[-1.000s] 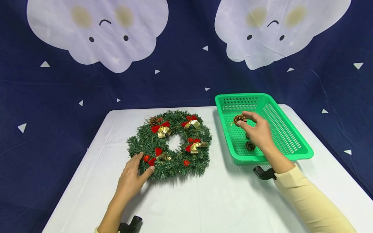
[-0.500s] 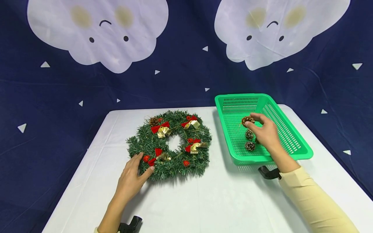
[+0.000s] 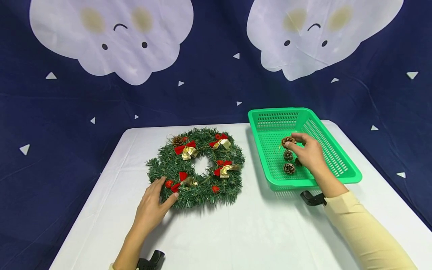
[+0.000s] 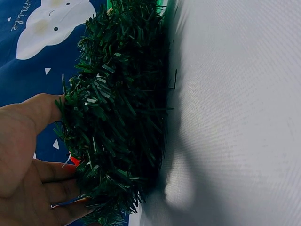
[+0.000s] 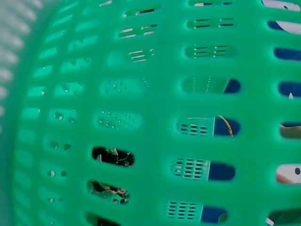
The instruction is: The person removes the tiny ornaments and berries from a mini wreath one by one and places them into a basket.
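Note:
A green wreath (image 3: pixel 204 195) with red and gold bows and red berries lies on the white table. My left hand (image 3: pixel 152 204) rests on its front left edge, thumb and fingers spread; in the left wrist view the fingers (image 4: pixel 61 188) touch the needles. A pinecone (image 3: pixel 178 141) sits on the wreath's upper left. My right hand (image 3: pixel 308 152) pinches another pinecone (image 3: pixel 288 141) between thumb and fingers, over the green basket (image 3: pixel 266 165). A gold string dangles from it. In the right wrist view the basket wall (image 5: pixel 160 141) hides most of this hand.
Several pinecones lie in the basket, one (image 3: pixel 289 168) near its front wall and another (image 3: pixel 288 155) behind it. The white tablecloth (image 3: pixel 229 236) spreads in front of wreath and basket. A dark blue cloth (image 3: pixel 209 101) with clouds hangs behind the table.
My right hand has moved right and slightly down over the basket with the pinched pinecone, uncovering pinecones below it. My left hand has stayed on the wreath.

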`<state>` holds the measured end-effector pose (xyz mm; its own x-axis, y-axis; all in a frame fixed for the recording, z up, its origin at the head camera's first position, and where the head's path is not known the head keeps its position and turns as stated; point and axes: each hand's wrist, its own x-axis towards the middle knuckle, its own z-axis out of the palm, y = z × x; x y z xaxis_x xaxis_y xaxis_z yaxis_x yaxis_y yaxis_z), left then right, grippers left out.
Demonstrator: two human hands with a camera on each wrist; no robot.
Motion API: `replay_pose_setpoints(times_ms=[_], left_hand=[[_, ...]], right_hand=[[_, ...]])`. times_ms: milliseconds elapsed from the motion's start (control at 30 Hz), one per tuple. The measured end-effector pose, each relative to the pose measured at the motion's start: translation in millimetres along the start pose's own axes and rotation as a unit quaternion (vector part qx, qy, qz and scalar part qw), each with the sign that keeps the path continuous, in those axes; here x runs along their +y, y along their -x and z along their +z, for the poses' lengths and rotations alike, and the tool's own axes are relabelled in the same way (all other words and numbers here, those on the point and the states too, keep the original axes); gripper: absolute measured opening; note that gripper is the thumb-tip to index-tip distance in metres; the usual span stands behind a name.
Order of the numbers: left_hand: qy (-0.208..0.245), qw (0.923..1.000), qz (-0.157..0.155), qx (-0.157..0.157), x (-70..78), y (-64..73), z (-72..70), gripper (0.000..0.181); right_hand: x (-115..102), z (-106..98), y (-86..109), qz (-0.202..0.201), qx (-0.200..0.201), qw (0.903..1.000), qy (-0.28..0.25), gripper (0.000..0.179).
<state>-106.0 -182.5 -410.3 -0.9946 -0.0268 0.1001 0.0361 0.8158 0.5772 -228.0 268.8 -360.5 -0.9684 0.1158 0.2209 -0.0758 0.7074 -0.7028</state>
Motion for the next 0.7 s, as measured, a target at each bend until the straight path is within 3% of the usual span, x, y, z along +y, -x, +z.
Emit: replay_pose_setpoints(times_ms=[367, 700], left_hand=[[0.001, 1.0000, -0.001, -0.001, -0.1, 0.0, -0.3, 0.077], [0.002, 1.0000, -0.004, -0.003, 0.2, 0.5, -0.8, 0.078]], right_hand=[[3.0, -0.4, -1.8, 0.007, -0.047, 0.9982, 0.038, 0.054], [3.3, 1.0, -2.0, 0.024, -0.135, 0.9880, 0.070, 0.054]])
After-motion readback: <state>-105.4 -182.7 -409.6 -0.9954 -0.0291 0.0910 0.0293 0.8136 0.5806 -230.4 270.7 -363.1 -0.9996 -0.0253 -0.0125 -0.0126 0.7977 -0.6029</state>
